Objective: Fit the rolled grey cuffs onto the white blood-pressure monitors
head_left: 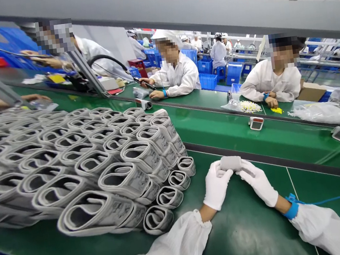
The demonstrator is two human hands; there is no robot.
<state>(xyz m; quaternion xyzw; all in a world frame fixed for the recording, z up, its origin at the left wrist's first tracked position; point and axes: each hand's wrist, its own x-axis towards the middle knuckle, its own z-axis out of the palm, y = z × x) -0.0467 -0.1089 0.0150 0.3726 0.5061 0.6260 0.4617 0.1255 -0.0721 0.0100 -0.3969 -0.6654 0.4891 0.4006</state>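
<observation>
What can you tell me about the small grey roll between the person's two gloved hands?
The small grey roll is a short, oblong piece with rounded edges and a matte surface that looks like soft fabric. It lies crosswise between the white-gloved left hand and right hand, which pinch it from both sides. No printing shows on it. It is to the right of the rolled grey cuffs, over the green workbench; whether it touches the bench cannot be told.
</observation>
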